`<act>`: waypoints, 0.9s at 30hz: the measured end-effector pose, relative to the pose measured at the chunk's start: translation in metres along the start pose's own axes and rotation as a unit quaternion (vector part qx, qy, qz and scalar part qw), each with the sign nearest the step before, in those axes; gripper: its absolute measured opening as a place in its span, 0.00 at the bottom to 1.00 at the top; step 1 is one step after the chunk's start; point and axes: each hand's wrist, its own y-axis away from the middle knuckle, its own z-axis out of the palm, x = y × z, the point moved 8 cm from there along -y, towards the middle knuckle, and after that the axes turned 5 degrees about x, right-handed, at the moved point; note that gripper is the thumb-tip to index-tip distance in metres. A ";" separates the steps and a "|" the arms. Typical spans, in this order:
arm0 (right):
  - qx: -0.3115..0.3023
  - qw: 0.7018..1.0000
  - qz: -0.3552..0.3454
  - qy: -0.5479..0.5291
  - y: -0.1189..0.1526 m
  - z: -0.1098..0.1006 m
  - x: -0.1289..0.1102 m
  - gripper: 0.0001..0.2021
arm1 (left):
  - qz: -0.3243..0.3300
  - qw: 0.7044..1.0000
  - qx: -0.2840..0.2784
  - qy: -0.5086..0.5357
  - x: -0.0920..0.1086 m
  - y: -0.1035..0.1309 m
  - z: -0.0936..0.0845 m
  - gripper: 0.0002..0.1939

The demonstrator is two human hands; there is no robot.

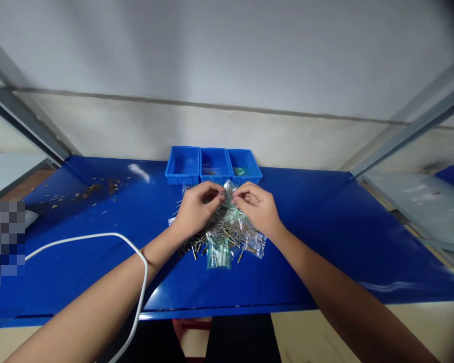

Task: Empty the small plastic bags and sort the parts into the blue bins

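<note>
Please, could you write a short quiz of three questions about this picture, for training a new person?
1. How many blue bins stand in a row on the blue table?
2. True or false: the white cable crosses in front of the left forearm.
3. The left hand and right hand are over a pile of: A, folded towels; B, clear plastic bags and thin metallic rods; C, glass bottles.

Key: 1. Three. 2. True. 3. B.

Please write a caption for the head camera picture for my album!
Two hands at a clear bag, over shiny bags and metal pins on a blue table, three blue boxes behind.
</note>
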 end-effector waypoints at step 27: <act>0.030 0.996 -0.026 0.079 0.000 -0.007 -0.005 0.09 | 0.019 0.996 0.016 -0.091 -0.004 -0.013 -0.019 0.19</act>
